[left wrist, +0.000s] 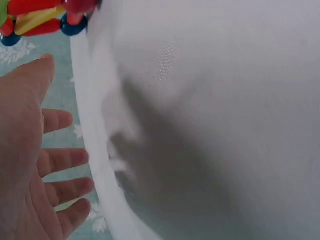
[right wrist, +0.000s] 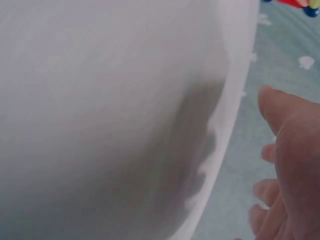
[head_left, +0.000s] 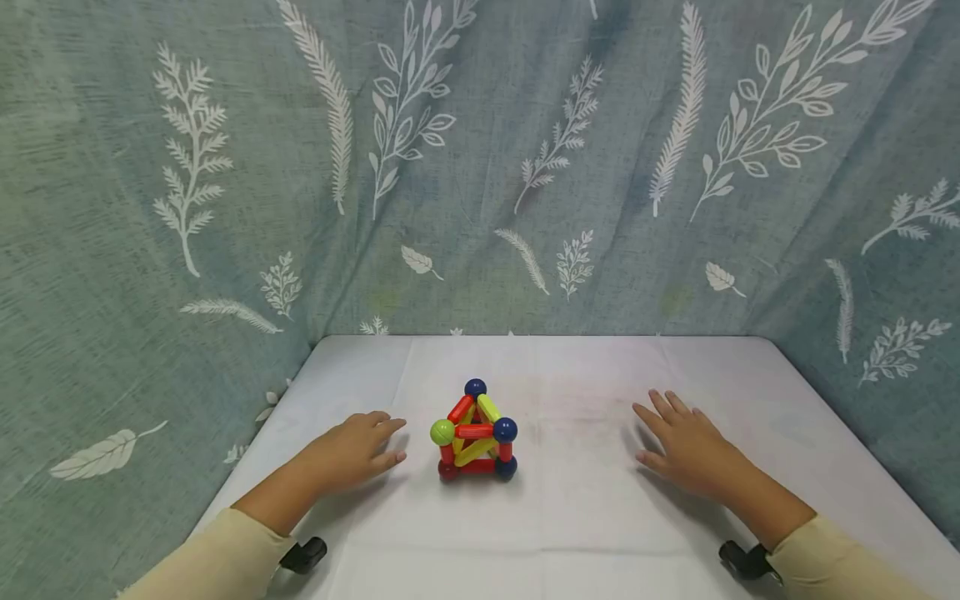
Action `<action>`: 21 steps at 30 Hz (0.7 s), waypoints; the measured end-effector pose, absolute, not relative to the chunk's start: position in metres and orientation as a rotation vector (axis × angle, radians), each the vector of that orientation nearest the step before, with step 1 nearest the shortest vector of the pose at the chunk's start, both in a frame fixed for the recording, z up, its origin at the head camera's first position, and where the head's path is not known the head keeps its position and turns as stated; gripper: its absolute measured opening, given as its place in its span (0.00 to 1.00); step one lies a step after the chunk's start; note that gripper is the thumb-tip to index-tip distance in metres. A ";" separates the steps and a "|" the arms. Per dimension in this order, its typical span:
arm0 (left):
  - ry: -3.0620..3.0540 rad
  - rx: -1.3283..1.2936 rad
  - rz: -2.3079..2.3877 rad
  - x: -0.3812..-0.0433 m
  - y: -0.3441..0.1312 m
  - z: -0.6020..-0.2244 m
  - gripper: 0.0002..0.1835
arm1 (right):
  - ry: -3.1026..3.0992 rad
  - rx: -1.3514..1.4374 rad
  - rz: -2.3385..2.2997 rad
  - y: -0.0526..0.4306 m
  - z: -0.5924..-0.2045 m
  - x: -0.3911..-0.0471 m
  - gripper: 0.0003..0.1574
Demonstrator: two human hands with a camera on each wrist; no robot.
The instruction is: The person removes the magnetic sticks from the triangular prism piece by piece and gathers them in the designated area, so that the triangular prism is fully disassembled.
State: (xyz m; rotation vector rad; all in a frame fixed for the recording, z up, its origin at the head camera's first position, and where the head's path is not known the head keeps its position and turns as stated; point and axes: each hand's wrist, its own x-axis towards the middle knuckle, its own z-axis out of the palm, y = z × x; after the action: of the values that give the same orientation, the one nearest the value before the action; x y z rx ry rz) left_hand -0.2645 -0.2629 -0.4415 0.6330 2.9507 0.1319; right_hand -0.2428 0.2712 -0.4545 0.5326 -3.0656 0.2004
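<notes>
A small frame built of magnetic rods and balls [head_left: 474,432] stands on the white table, left of the middle in the head view. Its rods are red and yellow, its balls dark blue, lime green and dark red. To its left is my left hand [head_left: 351,454], fingers spread loosely and holding nothing, a short gap from the green ball. My right hand [head_left: 693,454] hovers farther off on the other side, fingers apart and also holding nothing. In the left wrist view the magnetic frame [left wrist: 45,17] shows at the top left, beyond my thumb. The right wrist view catches just a corner of it.
A white cloth covers the table [head_left: 585,517], with fold lines across it. Behind and on both sides hangs a blue-green curtain [head_left: 480,167] with white leaf prints. Black straps [head_left: 303,554] show under both sleeves. Both hands cast shadows on the cloth.
</notes>
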 end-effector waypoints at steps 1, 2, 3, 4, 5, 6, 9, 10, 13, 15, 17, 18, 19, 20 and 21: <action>2.945 0.631 0.161 -0.265 -0.259 -0.442 0.36 | -3.072 0.535 0.235 0.266 -0.454 -0.243 0.49; 2.940 0.620 0.183 -0.265 -0.256 -0.443 0.36 | -3.077 0.539 0.284 0.261 -0.454 -0.244 0.49; 2.934 0.615 0.211 -0.265 -0.252 -0.443 0.36 | -3.086 0.542 0.337 0.255 -0.454 -0.244 0.49; 2.928 0.599 0.236 -0.266 -0.249 -0.444 0.37 | -3.096 0.545 0.389 0.250 -0.453 -0.245 0.49; 2.924 0.596 0.262 -0.266 -0.246 -0.445 0.37 | -3.103 0.550 0.438 0.245 -0.453 -0.246 0.49; 2.915 0.592 0.296 -0.266 -0.243 -0.446 0.38 | -3.111 0.549 0.485 0.240 -0.452 -0.247 0.49; 2.889 0.568 0.414 -0.266 -0.233 -0.448 0.40 | -3.107 0.560 0.597 0.226 -0.450 -0.250 0.48; 2.880 0.556 0.463 -0.265 -0.230 -0.449 0.41 | -3.093 0.572 0.623 0.221 -0.450 -0.251 0.48; 2.832 0.499 0.648 -0.263 -0.220 -0.450 0.44 | -3.056 0.572 0.719 0.210 -0.449 -0.253 0.47; 2.784 0.444 0.767 -0.261 -0.213 -0.451 0.46 | -3.034 0.558 0.790 0.204 -0.451 -0.253 0.46; 2.746 0.395 0.860 -0.257 -0.206 -0.452 0.45 | -3.021 0.525 0.879 0.197 -0.453 -0.253 0.45; 2.731 0.377 0.897 -0.256 -0.203 -0.453 0.45 | -3.009 0.515 0.922 0.193 -0.454 -0.252 0.44; 2.720 0.366 0.935 -0.254 -0.200 -0.453 0.44 | -2.996 0.503 0.964 0.190 -0.455 -0.252 0.44; 2.712 0.351 0.971 -0.253 -0.197 -0.454 0.43 | -2.981 0.492 1.002 0.186 -0.456 -0.252 0.43; 2.710 0.349 1.004 -0.251 -0.195 -0.455 0.42 | -2.961 0.485 1.049 0.182 -0.457 -0.252 0.41</action>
State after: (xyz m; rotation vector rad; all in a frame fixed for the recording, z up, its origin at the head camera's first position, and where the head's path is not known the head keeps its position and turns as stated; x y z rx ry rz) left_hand -0.2513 -0.1954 -0.4547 0.3493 2.7098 1.0043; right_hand -0.2517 0.1819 -0.4569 0.4852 -2.9611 1.0492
